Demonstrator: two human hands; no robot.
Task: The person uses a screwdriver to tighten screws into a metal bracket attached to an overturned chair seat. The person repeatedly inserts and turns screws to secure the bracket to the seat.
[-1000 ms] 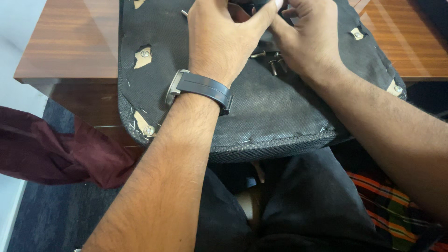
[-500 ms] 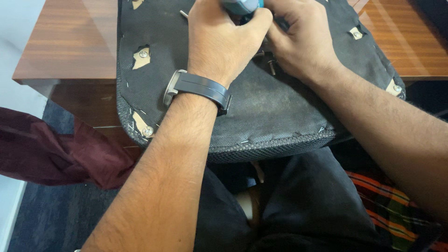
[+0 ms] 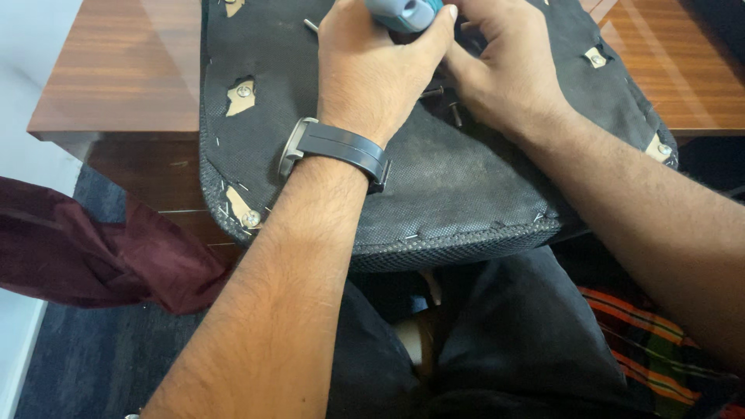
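Left hand [image 3: 372, 74] grips a teal tool [image 3: 403, 12] over the seat pad [image 3: 450, 178]; right hand [image 3: 508, 74] pinches a screw [image 3: 455, 115], which may slip.

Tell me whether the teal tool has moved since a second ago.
Yes. The teal tool, unseen before, now sits in the left hand above the black seat pad.

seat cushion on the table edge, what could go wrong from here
The seat cushion overhangs the table toward the lap, so pressing down could tip or slide it. The right hand sits close beside the blue tool in the left hand; a slip might hit fingers. Loose screws could roll off.
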